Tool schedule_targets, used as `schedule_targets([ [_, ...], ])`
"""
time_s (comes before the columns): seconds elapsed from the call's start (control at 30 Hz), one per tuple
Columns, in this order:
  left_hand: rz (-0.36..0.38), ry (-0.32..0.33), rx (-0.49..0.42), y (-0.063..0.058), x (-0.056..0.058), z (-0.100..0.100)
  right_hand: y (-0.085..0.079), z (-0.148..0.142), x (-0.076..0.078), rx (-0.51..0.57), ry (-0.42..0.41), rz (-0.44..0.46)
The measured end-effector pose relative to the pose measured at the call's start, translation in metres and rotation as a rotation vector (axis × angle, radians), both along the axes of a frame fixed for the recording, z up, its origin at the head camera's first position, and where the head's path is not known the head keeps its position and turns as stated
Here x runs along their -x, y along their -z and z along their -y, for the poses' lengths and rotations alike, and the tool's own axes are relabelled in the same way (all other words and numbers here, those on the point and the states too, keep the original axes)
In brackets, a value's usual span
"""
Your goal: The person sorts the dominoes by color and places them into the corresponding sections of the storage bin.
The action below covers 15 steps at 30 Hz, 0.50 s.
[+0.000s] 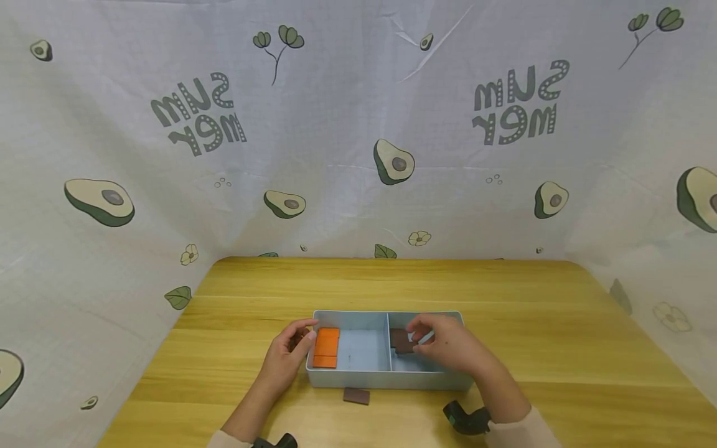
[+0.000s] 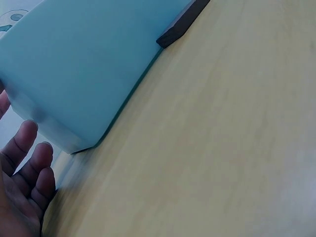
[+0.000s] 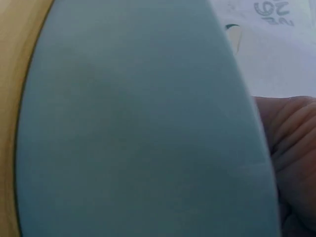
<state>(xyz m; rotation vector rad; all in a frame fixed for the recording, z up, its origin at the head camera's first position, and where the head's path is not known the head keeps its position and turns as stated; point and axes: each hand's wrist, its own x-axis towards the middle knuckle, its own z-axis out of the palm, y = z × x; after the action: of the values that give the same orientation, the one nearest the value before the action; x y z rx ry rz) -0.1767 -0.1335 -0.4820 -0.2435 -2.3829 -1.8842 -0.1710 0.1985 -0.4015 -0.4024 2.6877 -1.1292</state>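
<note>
A light blue two-compartment box (image 1: 350, 379) sits on the wooden table. My left hand (image 1: 284, 354) is at its left end, thumb and index fingertip by the rim; in the left wrist view its other fingers (image 2: 37, 173) curve loosely beside the box corner. Over the right compartment, my right hand (image 1: 445, 339) pinches a dark brown block (image 1: 401, 341) between thumb and fingers, low inside near the divider. In the right wrist view the box wall (image 3: 143, 118) hides the fingertips. Orange blocks (image 1: 326, 347) lie at the left end of the left compartment.
Another dark brown block (image 1: 356, 396) lies on the table (image 1: 313, 423) against the box's front side. A divider (image 1: 389, 342) separates the two compartments. White printed cloth (image 1: 336, 137) hangs behind the table and at both sides.
</note>
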Motion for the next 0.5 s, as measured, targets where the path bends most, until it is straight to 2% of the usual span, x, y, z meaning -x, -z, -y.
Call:
schedule_targets([
  [0.2,0.001,0.001,0.005,0.001,0.0,0.0,0.008,0.004,0.001,-0.095,0.031,-0.04],
  [0.5,-0.009,0.01,0.004,0.001,0.0,0.0,0.013,0.007,0.002,-0.145,0.108,-0.016],
])
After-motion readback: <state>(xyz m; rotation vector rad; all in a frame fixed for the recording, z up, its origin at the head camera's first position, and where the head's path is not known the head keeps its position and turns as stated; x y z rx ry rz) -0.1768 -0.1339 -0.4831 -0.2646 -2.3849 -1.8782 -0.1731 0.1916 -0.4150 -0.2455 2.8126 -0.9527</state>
